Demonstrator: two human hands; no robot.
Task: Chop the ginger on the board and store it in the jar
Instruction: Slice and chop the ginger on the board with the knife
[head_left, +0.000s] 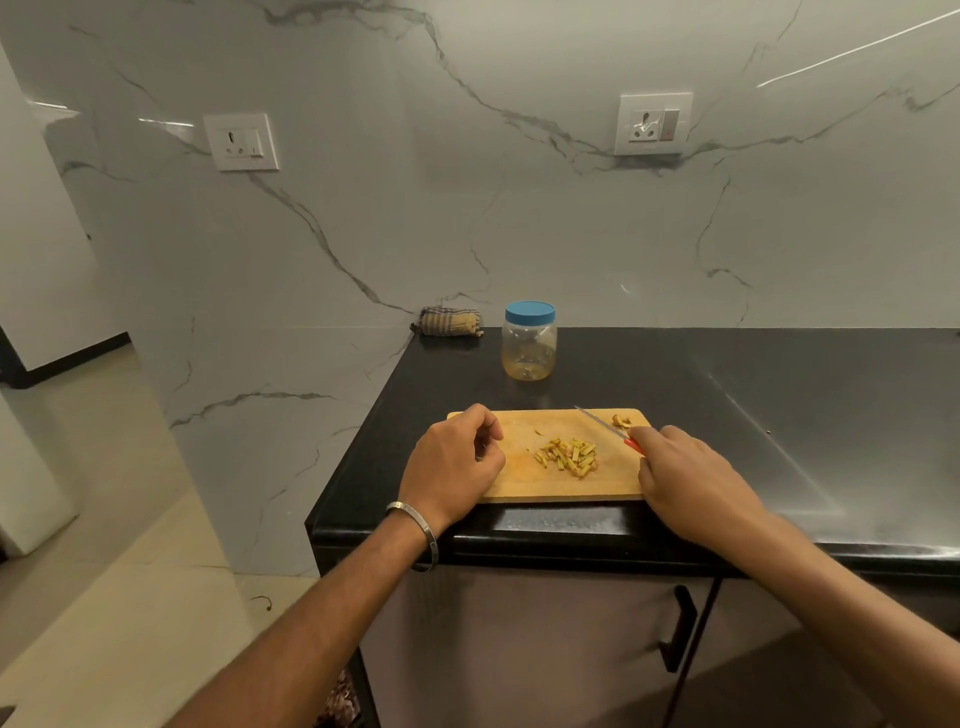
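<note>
The chopped ginger (567, 456) lies as a small heap of yellowish strips near the middle of the wooden cutting board (519, 483), a little toward its right half. A few more scraps of ginger (621, 421) sit apart at the board's far right corner. The board rests flat at the front edge of the black tabletop (727, 395).

The right hand (685, 478) lies over the board's right end, its fingers curled round the red handle of a knife (608, 427). The thin blade points away and to the left, ending just short of the far-corner scraps; whether its tip touches the board cannot be told. The left hand (457, 465) rests on the board's left end with its fingers loosely curled inward, and they appear to hold nothing. A metal bangle (421, 535) circles that wrist.

Beyond the board, well apart from it, stands the clear jar (529, 348), upright, with its blue lid (530, 312) on. A folded checked cloth (449, 322) lies at the tabletop's far left corner against the marbled wall (415, 208), which carries two sockets (240, 142). Below the tabletop there is a cabinet door with a dark handle (680, 629).
</note>
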